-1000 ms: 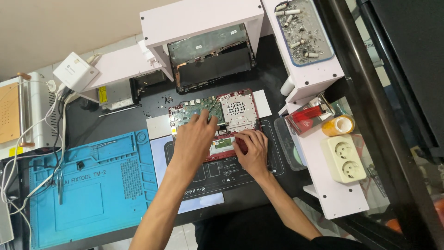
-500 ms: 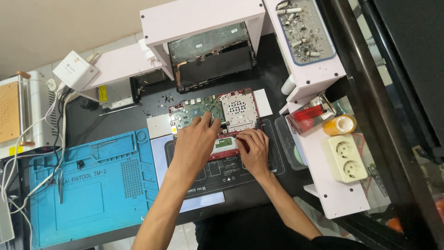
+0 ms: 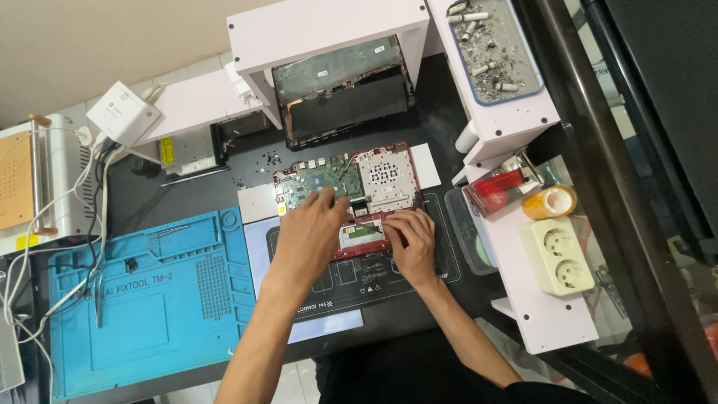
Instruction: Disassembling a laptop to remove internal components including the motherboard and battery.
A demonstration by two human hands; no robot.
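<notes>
While bent over the black work mat (image 3: 359, 277), rested the left hand (image 3: 314, 236) palm down on the opened red laptop base (image 3: 351, 196), fingers loosely spread over the green circuit board (image 3: 318, 179); pressed the right hand (image 3: 411, 239) down on the lower right edge, fingers curled together near the small pale panel (image 3: 360, 234); cannot tell whether anything was pinched. Lay centred on the mat, just right of the blue silicone mat (image 3: 149, 299), below a second dismantled laptop (image 3: 344, 93) under the white shelf (image 3: 329, 30)
</notes>
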